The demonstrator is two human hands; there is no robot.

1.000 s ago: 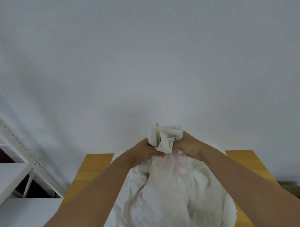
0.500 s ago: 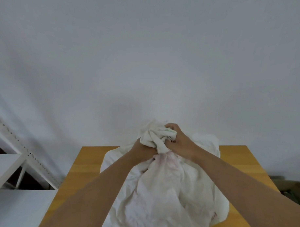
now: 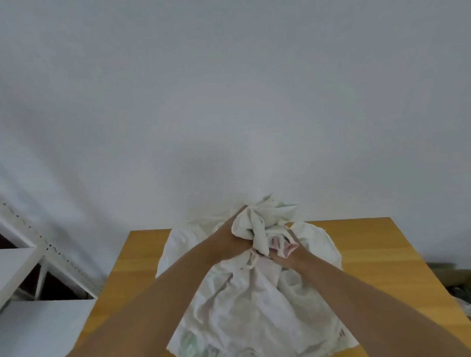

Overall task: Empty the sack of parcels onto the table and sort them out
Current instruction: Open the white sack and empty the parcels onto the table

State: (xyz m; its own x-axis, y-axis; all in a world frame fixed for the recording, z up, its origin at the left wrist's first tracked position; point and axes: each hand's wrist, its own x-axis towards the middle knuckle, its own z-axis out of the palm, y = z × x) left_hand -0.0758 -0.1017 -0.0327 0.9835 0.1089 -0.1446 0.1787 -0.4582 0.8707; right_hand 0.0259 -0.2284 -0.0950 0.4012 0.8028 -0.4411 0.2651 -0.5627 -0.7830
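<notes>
A big off-white sack [image 3: 249, 306] sits on the wooden table [image 3: 379, 266], bulging, covering most of the middle from the far edge to the near edge. Faint green print shows low on its near side, pinkish marks nr the top. The neck is bunched into a twisted wad [image 3: 260, 223] at the far end, standing up above the table's back edge.

Both hands are on that neck. Left hand [image 3: 231, 242] grips the wad from the left, fingers curled tight round the cloth, knuckles up. Right hand [image 3: 287, 254] is just beside it, lower and to the right, touching the cloth; its fingers seem curled into the folds below the wad and pinching fabric, but cloth hides most of them. The 2 hands are nearly touching. Both forearms reach in from the bottom corners, bare.

Parcels can't be seen; sack is closed round whatever is in it.

Left of the table: a white metal shelf [image 3: 32, 265] w/ perforated uprights, approx level w/ the tabletop. Right of the table, low down: a dark box or bin [image 3: 462, 280], contents blurry. Plain white wall [image 3: 226, 98] behind.
</notes>
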